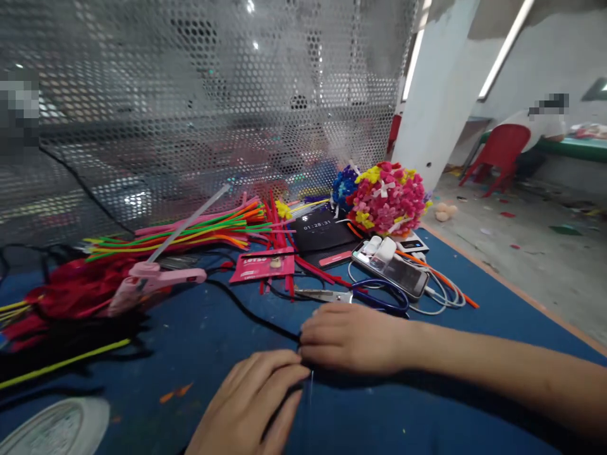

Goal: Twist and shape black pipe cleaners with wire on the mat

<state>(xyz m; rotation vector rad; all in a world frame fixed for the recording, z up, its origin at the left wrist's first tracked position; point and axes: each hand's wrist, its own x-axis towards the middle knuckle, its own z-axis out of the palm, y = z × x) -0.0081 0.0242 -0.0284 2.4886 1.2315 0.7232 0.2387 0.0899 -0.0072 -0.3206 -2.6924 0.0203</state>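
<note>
Both hands meet at the front middle of the blue table (190,341). My left hand (258,404) has its fingers bent together, a dark strip showing beside the thumb. My right hand (353,338) is curled, fingertips against those of my left hand; a black cord (246,309) runs up to them. A thin pale strand shows just below the fingertips. What the fingers pinch is too small to make out. Scissors with blue handles (379,297) lie just beyond my right hand. A pink glue gun (156,278) stands at the left.
Colourful pipe cleaners (213,230), a pink packet (263,265), a phone with a white cable (393,272) and a pink flower bouquet (391,199) lie along the back. A white dish (57,430) is front left. A perforated metal screen (190,126) rises behind. A person sits far right.
</note>
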